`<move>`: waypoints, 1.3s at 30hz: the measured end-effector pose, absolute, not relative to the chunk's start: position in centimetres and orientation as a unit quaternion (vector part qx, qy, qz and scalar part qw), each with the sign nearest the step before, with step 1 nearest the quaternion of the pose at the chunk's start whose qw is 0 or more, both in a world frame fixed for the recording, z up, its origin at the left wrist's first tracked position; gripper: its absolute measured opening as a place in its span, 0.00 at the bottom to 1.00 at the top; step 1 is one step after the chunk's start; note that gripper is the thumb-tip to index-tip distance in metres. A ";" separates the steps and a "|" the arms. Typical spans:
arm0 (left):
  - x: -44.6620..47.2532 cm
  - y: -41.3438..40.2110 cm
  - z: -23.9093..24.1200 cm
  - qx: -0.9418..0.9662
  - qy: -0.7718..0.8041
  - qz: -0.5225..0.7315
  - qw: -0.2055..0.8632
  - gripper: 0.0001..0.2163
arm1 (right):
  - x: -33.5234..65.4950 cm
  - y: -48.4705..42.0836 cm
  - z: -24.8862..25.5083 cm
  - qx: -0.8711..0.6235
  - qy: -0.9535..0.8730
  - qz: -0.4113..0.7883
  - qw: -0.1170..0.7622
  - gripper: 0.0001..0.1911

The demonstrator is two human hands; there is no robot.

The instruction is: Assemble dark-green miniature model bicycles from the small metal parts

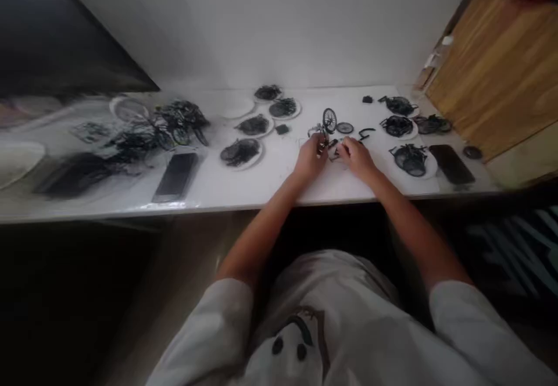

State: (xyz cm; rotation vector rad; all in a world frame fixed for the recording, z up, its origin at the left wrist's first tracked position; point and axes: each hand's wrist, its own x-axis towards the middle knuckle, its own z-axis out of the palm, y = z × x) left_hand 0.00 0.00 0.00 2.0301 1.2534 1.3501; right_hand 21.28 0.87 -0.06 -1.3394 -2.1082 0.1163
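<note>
My left hand (311, 156) is closed with its fingertips on a partly built model bicycle (317, 131) above the white table. A small spoked wheel (329, 120) stands upright just beyond those fingers and seems joined to the bicycle. My right hand (358, 157) is closed in a pinch close by, at a small thin part (335, 154) that is too blurred to name. Behind the right hand a loose wheel (344, 128) lies flat. Small curved black pieces (367, 133) lie to its right.
Plates of dark small parts (257, 125) stand left of my hands, and more plates (429, 168) stand to the right. Farther left is a heap of model bicycles (183, 120) near a phone (176, 177). Another dark phone (451, 164) lies at right, before a wooden panel (501, 66).
</note>
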 end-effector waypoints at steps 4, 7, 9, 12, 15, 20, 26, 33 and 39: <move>0.2 0.5 -0.5 0.724 0.445 0.487 0.201 0.14 | 21.6 0.7 0.1 -0.507 -0.798 0.060 0.322 0.23; 0.2 0.6 -0.6 0.725 0.437 0.495 0.196 0.14 | 21.6 0.5 0.1 -0.495 -0.788 0.085 0.357 0.20; 0.2 0.5 -0.5 0.724 0.433 0.500 0.194 0.14 | 21.7 0.4 0.0 -0.488 -0.782 0.099 0.374 0.17; 0.2 0.4 -0.3 0.726 0.426 0.505 0.193 0.13 | 21.7 0.4 -0.2 -0.480 -0.781 0.114 0.383 0.17; 0.1 0.4 -0.2 0.726 0.422 0.509 0.188 0.13 | 21.7 0.4 -0.3 -0.475 -0.782 0.119 0.386 0.17; 0.0 0.7 -0.5 0.723 0.429 0.510 0.180 0.12 | 21.7 0.5 -0.3 -0.475 -0.782 0.114 0.387 0.16; -0.1 0.7 -0.5 0.724 0.435 0.502 0.186 0.13 | 21.5 0.5 -0.2 -0.478 -0.794 0.099 0.363 0.14; -0.1 0.5 -0.2 0.728 0.436 0.498 0.179 0.12 | 21.3 0.4 0.5 -0.490 -0.805 0.073 0.325 0.17; -0.1 0.3 -0.1 0.733 0.426 0.500 0.178 0.12 | 21.2 0.1 0.8 -0.512 -0.795 0.057 0.321 0.20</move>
